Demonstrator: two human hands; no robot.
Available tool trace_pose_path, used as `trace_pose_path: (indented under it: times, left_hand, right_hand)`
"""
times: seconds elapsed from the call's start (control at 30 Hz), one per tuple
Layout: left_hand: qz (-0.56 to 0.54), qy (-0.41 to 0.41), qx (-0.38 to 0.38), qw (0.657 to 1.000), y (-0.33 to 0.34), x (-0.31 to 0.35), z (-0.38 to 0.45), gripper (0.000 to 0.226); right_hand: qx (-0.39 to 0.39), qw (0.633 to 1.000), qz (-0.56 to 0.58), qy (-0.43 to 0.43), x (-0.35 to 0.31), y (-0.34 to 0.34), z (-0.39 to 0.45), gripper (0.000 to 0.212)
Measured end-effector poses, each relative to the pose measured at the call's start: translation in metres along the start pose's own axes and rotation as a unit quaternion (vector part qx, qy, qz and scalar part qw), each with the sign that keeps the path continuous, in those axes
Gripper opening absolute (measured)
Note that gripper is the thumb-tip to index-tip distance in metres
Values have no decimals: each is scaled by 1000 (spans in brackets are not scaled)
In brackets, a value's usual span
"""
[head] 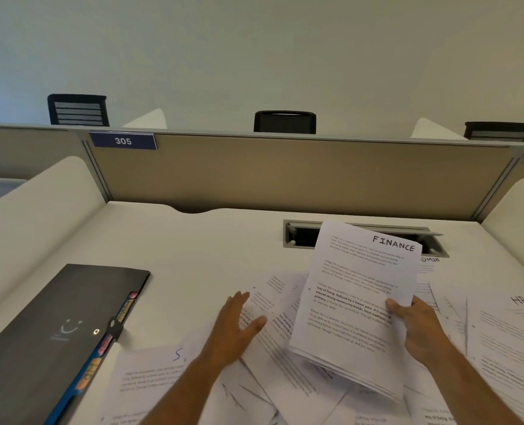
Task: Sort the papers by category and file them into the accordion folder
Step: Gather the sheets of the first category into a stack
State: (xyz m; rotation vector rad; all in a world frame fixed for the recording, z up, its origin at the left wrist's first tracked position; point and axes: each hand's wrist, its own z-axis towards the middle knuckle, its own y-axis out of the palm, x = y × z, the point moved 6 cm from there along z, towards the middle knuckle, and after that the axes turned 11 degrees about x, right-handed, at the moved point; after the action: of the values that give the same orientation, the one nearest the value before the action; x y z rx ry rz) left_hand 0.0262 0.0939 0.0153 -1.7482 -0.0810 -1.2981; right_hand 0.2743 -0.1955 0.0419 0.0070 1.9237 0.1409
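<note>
Illumination even and moderately bright, soft, apparently from overhead; no hard glare recorded. The wall (254, 41) shades from cool blue at left to warmer cream at right. Faint soft shadows lie beneath the raised paper stack (358, 296) and beside the folder (55, 332). Wide-angle distortion bows the partition (285, 170) and desk edges outward. Fine print is soft; near papers at right edge show blur.

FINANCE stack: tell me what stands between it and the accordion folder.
The left hand lies flat on loose papers between the FINANCE stack, held by the right hand, and the accordion folder, whose clasp looks fastened.
</note>
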Motion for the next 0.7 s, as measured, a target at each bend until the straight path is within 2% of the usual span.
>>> trace_pose_path:
  times: [0.13,0.27,0.33,0.43,0.63,0.7]
  left_hand:
    - [128,93,-48,986,-21,-32,-13,74]
    - [230,155,-90,956,-35,-65,-28,87]
    - [288,135,-68,946,-39,-75,-25,94]
    - [341,55,-40,938,-42,-80,-15,96]
    - [313,1,-29,949,-40,-76,-6,125]
    - [307,-14,-17,951,-42,-78,-4,125]
  right_hand:
    - [-8,1000,0,1,1,6,-1,45]
    - [-14,1000,-4,1,4,8,-2,45]
    - [-14,1000,-5,2,6,8,-2,44]
    - [-6,1000,-8,1,6,5,-2,45]
    - [5,1000,-9,2,5,0,-1,45]
    - [6,1000,-11,2,5,0,-1,45]
